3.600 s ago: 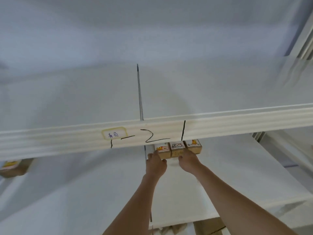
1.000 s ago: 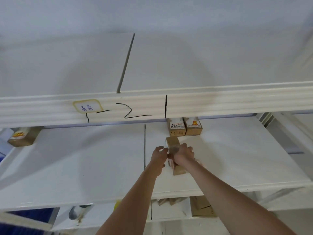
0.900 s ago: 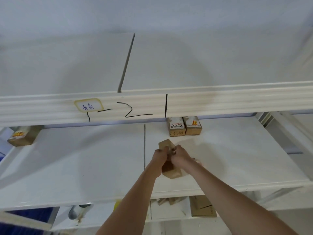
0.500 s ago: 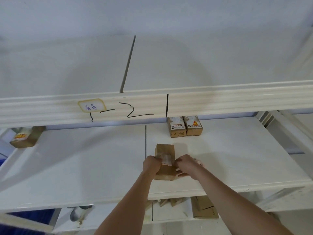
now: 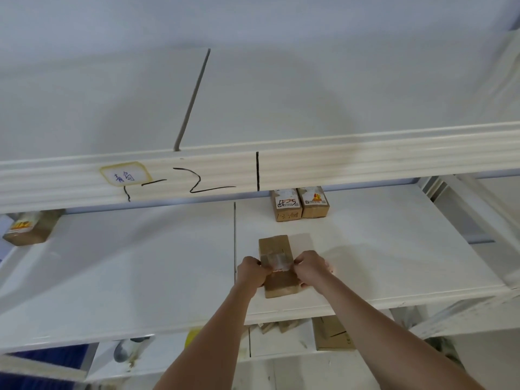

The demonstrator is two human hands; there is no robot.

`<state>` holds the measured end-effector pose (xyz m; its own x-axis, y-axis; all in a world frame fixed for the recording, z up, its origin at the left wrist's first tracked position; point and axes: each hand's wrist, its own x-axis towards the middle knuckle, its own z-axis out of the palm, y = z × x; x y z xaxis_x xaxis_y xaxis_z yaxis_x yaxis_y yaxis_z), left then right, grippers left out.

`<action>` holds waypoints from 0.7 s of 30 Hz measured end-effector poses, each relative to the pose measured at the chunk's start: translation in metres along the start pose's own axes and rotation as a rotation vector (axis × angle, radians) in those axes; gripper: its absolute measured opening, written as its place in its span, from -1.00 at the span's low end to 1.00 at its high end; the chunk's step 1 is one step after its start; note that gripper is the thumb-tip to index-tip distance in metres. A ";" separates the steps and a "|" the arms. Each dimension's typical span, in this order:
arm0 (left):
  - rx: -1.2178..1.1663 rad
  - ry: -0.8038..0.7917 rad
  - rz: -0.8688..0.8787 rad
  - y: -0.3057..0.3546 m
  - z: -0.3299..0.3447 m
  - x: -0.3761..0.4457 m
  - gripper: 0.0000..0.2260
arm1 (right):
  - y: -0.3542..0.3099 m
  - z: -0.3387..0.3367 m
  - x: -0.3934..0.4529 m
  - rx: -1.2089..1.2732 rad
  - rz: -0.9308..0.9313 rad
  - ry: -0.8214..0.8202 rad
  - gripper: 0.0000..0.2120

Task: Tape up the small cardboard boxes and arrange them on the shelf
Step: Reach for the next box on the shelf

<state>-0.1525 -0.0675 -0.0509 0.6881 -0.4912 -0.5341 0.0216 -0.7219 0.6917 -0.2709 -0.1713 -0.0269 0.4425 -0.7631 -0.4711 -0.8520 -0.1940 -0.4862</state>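
A small brown cardboard box lies flat on the white middle shelf, near its front edge. A strip of clear tape crosses the box's top. My left hand grips the box's left side with curled fingers over the tape end. My right hand grips the right side the same way. Two taped boxes with labels stand side by side at the back of the same shelf, partly under the upper shelf's front rail.
The upper shelf's front rail carries a yellow label and black marker lines. Another small box sits at the shelf's far left. Below, a lower shelf holds loose cardboard boxes and a grey object.
One box left the back row, where three stood. Both hands turned it over in front, then laid it flat near the front edge with tape across its top.
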 end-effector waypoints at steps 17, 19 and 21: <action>-0.084 0.047 -0.060 0.004 0.000 0.000 -0.88 | 0.048 -0.028 0.021 -0.221 -0.002 0.114 -0.70; -0.115 0.105 -0.077 0.002 -0.006 -0.001 -0.92 | 0.049 -0.027 0.024 -0.223 0.007 0.135 -0.73; -0.132 0.176 -0.070 -0.002 -0.015 -0.004 -0.89 | 0.049 -0.028 0.028 -0.195 0.028 0.144 -0.77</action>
<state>-0.1446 -0.0566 -0.0424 0.7972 -0.3411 -0.4981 0.1605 -0.6756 0.7195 -0.3081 -0.2201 -0.0431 0.3850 -0.8473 -0.3657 -0.9076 -0.2757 -0.3168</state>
